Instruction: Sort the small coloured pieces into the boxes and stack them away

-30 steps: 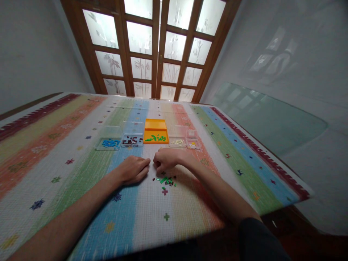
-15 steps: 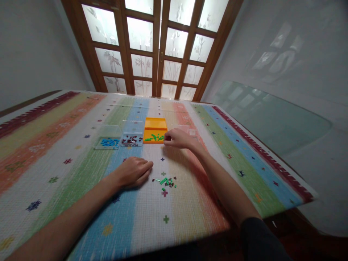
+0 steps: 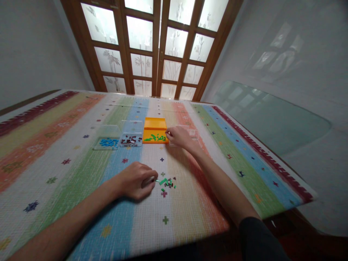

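Observation:
My left hand (image 3: 138, 181) is low over the cloth with thumb and index finger closed round a small brown brick (image 3: 152, 180). Just right of its fingertips lies a loose pile of small green and brown bricks (image 3: 168, 182). My right hand (image 3: 179, 137) is at the right edge of an orange box (image 3: 155, 123), whose lid is open. Its fingers are pinched together, and what they hold, if anything, is too small to tell. Green bricks (image 3: 154, 137) lie scattered inside the orange box.
Left of the orange box stand an open clear box of brown bricks (image 3: 131, 140) and one of blue bricks (image 3: 108, 142). Another clear box (image 3: 193, 133) is partly hidden behind my right hand. A striped cloth (image 3: 106, 206) covers the table.
My left hand has moved right and toward me, and its fingers have closed on the brown brick at the pile's left. My right hand has shifted slightly right along the orange box's edge.

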Action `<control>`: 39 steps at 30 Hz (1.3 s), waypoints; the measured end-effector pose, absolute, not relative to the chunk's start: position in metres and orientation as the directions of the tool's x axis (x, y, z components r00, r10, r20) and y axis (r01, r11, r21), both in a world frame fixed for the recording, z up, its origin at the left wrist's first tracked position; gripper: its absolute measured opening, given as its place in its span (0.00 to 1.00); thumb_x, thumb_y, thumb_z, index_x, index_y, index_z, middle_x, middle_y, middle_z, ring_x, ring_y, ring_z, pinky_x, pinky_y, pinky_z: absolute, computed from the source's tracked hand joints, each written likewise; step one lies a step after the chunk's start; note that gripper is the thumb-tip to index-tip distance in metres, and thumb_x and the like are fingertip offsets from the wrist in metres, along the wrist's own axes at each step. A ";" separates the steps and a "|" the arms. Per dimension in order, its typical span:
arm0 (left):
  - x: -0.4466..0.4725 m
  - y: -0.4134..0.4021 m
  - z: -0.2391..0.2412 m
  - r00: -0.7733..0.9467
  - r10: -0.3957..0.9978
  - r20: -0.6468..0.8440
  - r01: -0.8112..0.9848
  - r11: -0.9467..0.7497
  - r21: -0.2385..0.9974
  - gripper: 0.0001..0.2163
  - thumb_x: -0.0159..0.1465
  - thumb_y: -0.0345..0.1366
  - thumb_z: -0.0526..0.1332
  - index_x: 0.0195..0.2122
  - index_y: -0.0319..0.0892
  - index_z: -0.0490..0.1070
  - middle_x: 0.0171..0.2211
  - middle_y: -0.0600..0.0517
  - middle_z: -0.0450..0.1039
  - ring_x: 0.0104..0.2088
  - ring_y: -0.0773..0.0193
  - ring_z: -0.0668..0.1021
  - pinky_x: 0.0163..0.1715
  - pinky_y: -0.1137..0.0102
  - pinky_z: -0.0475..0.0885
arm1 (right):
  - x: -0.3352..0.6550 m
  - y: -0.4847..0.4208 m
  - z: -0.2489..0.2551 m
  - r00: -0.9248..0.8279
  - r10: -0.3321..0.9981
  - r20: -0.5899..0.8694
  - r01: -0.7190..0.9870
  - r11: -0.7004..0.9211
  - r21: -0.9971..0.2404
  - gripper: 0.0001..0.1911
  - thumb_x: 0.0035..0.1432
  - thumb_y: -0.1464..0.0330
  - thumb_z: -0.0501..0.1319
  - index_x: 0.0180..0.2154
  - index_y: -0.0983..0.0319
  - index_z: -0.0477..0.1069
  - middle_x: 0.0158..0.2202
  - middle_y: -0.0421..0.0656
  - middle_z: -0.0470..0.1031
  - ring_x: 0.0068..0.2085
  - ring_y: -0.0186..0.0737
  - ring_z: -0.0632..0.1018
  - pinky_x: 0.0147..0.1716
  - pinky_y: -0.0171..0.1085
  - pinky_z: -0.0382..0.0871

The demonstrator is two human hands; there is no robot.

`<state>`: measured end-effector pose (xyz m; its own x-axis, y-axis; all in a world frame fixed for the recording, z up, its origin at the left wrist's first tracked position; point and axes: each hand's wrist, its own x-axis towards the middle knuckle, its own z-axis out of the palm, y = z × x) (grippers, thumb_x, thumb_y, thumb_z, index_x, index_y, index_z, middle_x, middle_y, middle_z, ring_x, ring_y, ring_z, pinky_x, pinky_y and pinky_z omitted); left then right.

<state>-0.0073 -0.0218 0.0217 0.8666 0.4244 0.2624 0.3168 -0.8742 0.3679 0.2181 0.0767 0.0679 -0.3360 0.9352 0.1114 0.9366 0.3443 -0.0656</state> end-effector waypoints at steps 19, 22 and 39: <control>-0.006 -0.017 0.010 0.819 0.519 0.245 0.386 -0.814 0.433 0.10 0.68 0.35 0.55 0.37 0.41 0.76 0.21 0.53 0.73 0.21 0.68 0.72 0.24 0.72 0.62 | 0.198 0.042 0.100 -0.724 0.623 -0.294 0.684 0.702 -0.197 0.11 0.60 0.73 0.60 0.40 0.65 0.82 0.39 0.49 0.83 0.33 0.36 0.76 0.31 0.33 0.60; -0.008 -0.013 0.009 0.753 0.589 0.294 0.454 -0.788 0.415 0.11 0.70 0.36 0.53 0.40 0.41 0.75 0.20 0.55 0.71 0.20 0.68 0.71 0.24 0.73 0.61 | 0.198 0.043 0.099 -0.744 0.579 -0.333 0.663 0.702 -0.261 0.11 0.61 0.73 0.61 0.41 0.65 0.82 0.39 0.47 0.83 0.34 0.35 0.77 0.32 0.32 0.62; -0.013 -0.007 0.005 0.591 0.612 0.525 0.532 -0.785 0.316 0.11 0.72 0.37 0.53 0.42 0.39 0.73 0.19 0.57 0.67 0.18 0.70 0.67 0.23 0.73 0.60 | 0.198 0.050 0.089 -0.807 0.509 -0.300 0.587 0.628 -0.512 0.08 0.60 0.75 0.61 0.40 0.66 0.79 0.30 0.41 0.79 0.30 0.31 0.75 0.32 0.30 0.64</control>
